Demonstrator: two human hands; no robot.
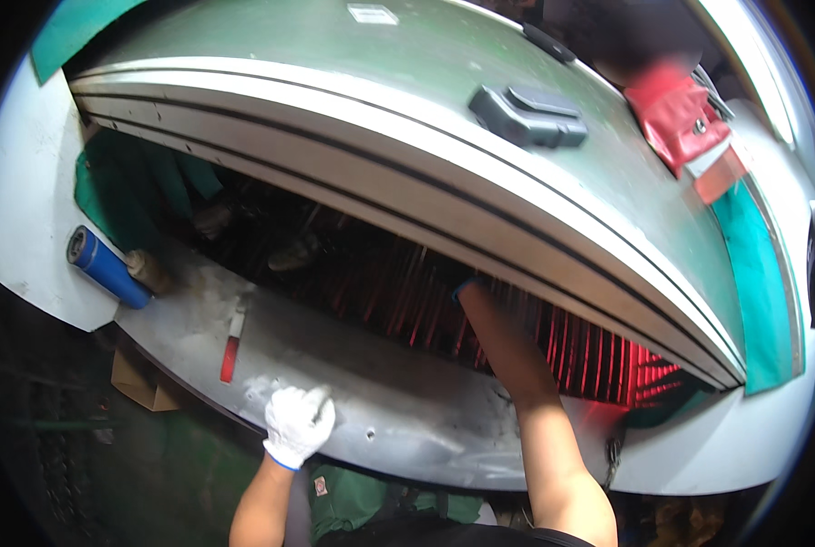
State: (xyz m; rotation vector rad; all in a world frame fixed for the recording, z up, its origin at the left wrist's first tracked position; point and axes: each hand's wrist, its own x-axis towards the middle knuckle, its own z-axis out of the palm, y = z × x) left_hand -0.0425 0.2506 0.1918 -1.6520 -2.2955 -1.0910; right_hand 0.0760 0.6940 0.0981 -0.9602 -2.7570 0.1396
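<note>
Along the grey ledge [425,428], head view: left hand [298,424], white-gloved, fingers curled in as a loose fist over the near side; contact with the metal uncertain. Right forearm [553,438] crosses the ledge and reaches below the pale beam [407,173]. Blue cuff [463,290] visible at the wrist; right hand lost in shadow, grip cannot be told. Red-lit slats [567,356] lie beyond the ledge, beside this forearm. Red-handled tool [229,358] on the ledge, near the left hand; blue cylinder [107,266] farther left.
</note>
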